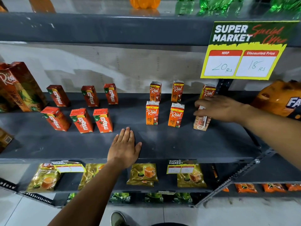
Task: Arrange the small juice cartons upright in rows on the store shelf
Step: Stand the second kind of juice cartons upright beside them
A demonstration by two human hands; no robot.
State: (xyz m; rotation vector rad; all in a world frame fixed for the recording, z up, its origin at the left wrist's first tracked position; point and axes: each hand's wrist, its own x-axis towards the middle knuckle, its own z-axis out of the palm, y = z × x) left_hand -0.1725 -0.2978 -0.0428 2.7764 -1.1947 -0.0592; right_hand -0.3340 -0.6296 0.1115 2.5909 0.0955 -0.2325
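Note:
Several small red Maaza cartons (81, 120) stand upright in two rows on the left half of the dark grey shelf (162, 144). To the right, small orange Real cartons (152, 113) stand in two rows. My right hand (219, 108) grips the front-right Real carton (201, 124) from above; that carton stands on the shelf, its back panel towards me. Another Real carton (208, 91) stands just behind my fingers. My left hand (125, 147) lies flat, palm down, on the bare front of the shelf, holding nothing.
A large Real pineapple carton (19, 85) stands at the far left. A yellow price sign (244, 51) hangs from the upper shelf above my right hand. An orange soda bottle pack (280, 98) sits right of my forearm. Tea packets (143, 173) fill the shelf below.

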